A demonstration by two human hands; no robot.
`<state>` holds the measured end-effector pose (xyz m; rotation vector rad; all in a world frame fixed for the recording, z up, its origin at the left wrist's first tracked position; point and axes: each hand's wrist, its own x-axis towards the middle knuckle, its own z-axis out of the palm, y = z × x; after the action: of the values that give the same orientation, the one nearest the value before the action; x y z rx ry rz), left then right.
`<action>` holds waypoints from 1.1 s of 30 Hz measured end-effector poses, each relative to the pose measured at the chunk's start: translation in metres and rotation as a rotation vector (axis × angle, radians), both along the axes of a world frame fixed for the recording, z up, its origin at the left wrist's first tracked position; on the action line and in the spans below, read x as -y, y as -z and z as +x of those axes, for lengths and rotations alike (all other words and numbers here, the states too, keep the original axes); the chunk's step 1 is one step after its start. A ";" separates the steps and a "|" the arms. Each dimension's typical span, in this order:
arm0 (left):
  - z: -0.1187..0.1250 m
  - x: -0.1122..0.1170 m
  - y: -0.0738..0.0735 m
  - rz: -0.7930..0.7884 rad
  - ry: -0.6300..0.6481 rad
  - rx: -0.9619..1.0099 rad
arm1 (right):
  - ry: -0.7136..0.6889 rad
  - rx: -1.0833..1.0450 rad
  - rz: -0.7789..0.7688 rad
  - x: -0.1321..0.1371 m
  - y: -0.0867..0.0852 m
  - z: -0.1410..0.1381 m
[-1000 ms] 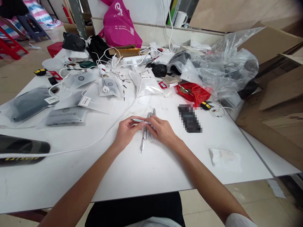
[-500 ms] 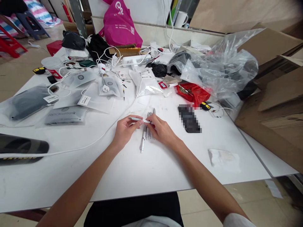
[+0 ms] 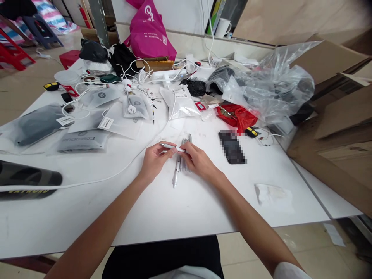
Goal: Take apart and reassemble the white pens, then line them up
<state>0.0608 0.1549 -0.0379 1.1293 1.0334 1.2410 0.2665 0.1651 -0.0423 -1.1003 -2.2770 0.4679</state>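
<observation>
Both my hands meet over the middle of the white table (image 3: 180,209). My left hand (image 3: 155,162) and my right hand (image 3: 197,161) pinch the two ends of one silver pen (image 3: 172,147), held level just above the table. Under my right fingers lie a few more silver pens (image 3: 176,173) side by side, pointing toward me. A white cable (image 3: 116,175) runs across the table just left of my left hand.
A dark phone (image 3: 231,146) lies right of my hands, a white tissue (image 3: 273,193) at the near right. Packaged items (image 3: 83,140), cables, a power strip (image 3: 167,74), a pink bag (image 3: 151,33) and clear plastic bags (image 3: 270,85) fill the back. Cardboard boxes (image 3: 334,131) stand right.
The hands keep their hold on the pen and barely shift; the view has tilted slightly.
</observation>
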 end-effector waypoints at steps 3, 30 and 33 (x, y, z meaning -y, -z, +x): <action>-0.001 0.000 0.001 0.005 0.011 -0.009 | 0.022 0.003 -0.011 0.000 0.000 0.000; -0.005 -0.003 0.001 -0.005 0.029 0.109 | -0.001 -0.754 -0.724 -0.002 -0.017 -0.005; -0.004 -0.002 0.000 -0.001 0.039 0.090 | 0.043 -0.991 -0.721 -0.005 -0.018 -0.007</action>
<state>0.0571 0.1567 -0.0381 1.0784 0.9399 1.2490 0.2592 0.1705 -0.0248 -0.8906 -1.2069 1.4956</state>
